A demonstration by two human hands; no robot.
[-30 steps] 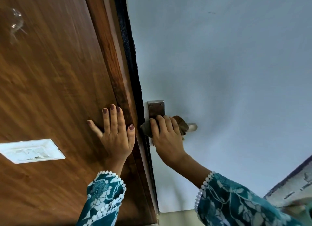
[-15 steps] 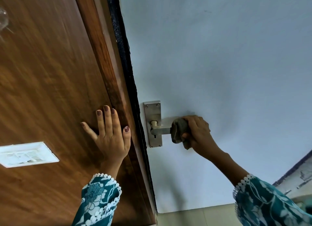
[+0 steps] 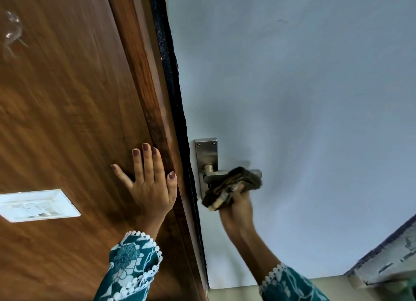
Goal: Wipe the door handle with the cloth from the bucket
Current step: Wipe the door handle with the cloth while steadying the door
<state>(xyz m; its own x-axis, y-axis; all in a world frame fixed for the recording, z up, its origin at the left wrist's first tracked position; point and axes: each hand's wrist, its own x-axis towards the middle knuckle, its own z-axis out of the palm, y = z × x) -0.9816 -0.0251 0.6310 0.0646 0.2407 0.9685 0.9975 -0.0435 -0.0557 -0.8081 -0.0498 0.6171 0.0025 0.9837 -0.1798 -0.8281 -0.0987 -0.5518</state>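
1. pale blue-grey door (image 3: 304, 98): plain painted face filling the right of the view, black edge strip along its left side.
2. brown wood-grain panel (image 3: 63, 102): fills the left, with a darker frame strip beside the black edge; white switch plate (image 3: 36, 205) set low on it.
3. left hand (image 3: 149, 186): flat on the wood panel near the frame strip, fingers spread and extended, holding nothing; teal floral sleeve with white trim at the wrist. unchanged from half a second ago.
4. right hand (image 3: 238, 207): below the lever, reaching upward, fingers closed around the cloth. half a second ago at the lever's free end, gripping from the side; now lower and under the lever.
5. door handle (image 3: 208, 165): brushed-metal backplate with two screws at the top, round neck, flat lever pointing right. mounted on the blue-grey door just beside the black edge.
6. cloth (image 3: 231, 184): dark brown, bunched, a pale patch at its lower end. draped over the lever's middle and outer part, hanging below it. earlier balled at the lever tip; now more of the neck end bare.
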